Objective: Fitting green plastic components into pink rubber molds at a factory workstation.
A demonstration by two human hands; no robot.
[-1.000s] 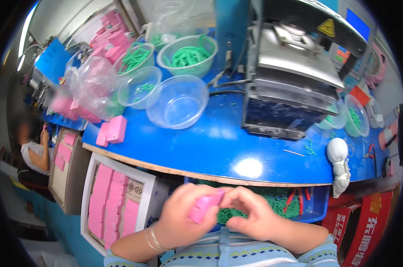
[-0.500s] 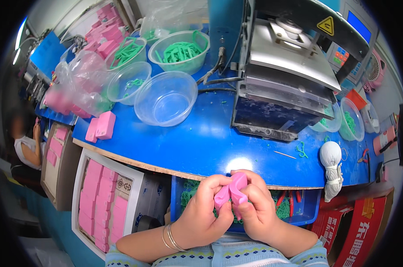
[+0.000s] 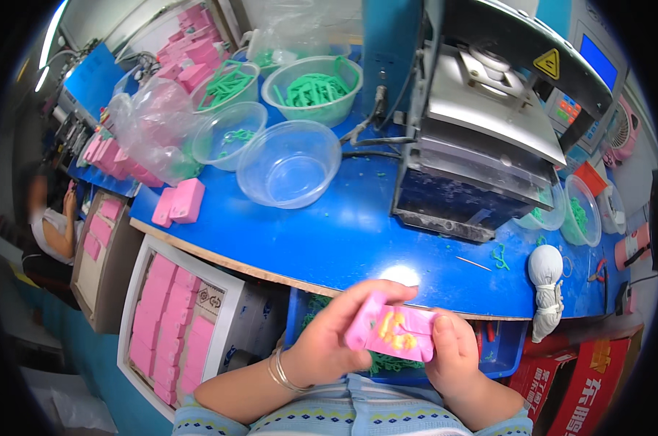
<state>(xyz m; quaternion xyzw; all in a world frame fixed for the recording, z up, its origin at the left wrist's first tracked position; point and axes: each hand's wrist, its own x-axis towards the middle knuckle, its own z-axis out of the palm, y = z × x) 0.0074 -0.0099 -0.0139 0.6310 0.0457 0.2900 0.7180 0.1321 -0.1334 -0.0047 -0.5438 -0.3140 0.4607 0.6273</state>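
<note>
A soft pink mould (image 3: pixel 420 347) with yellow-orange patches on its inner face is held between my two hands, just in front of the table edge. My left hand (image 3: pixel 322 345) grips its left end, fingers behind the upper edge and thumb near the lower one. At the other end, my right hand (image 3: pixel 452 356) is closed on it with the thumb on top. The patterned face tilts up toward me. Beneath it, a blue tray (image 3: pixel 514 356) of green scraps is partly covered by my hands.
Two pink blocks (image 3: pixel 187 200) lie on the blue table (image 3: pixel 343 240), beside an empty clear bowl (image 3: pixel 289 163). Green pieces fill another bowl (image 3: pixel 312 91). A metal press (image 3: pixel 481 138) stands right, near a white cloth-wrapped bundle (image 3: pixel 545 283). Pink blocks fill a white-rimmed box (image 3: pixel 136 291).
The pink mould was folded and squeezed between my fingers. It now lies opened out, its yellow-patched face showing, and my hands have moved apart along it. The view has shifted slightly.
</note>
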